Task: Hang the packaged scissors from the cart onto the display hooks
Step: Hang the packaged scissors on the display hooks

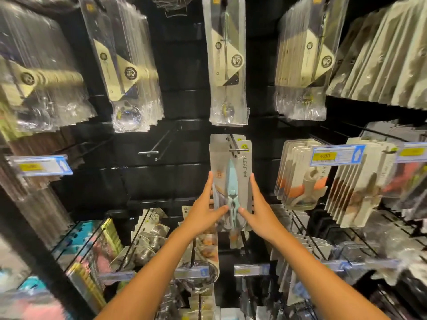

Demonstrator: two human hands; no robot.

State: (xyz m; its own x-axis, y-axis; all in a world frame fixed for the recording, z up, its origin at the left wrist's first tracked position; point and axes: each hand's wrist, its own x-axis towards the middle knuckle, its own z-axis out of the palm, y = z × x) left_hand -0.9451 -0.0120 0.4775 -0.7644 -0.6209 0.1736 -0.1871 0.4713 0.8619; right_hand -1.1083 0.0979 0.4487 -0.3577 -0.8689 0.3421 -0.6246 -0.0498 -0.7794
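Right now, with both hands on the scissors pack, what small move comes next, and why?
Probably slide the scissors pack further back along the hook, then let go: its top already sits at the hook's tip, and the left hand and right hand steady its edges.

The scissors pack (231,181) sits between the hands, left hand (203,215) on its left edge, right hand (261,215) on its right edge. Its top is at a hook (238,149) above the fingertips. A bare hook (149,152) juts out up and left of the left hand. A price tag (336,155) hangs up and right of the right hand. Spoon packs (228,61) hang straight above both hands.
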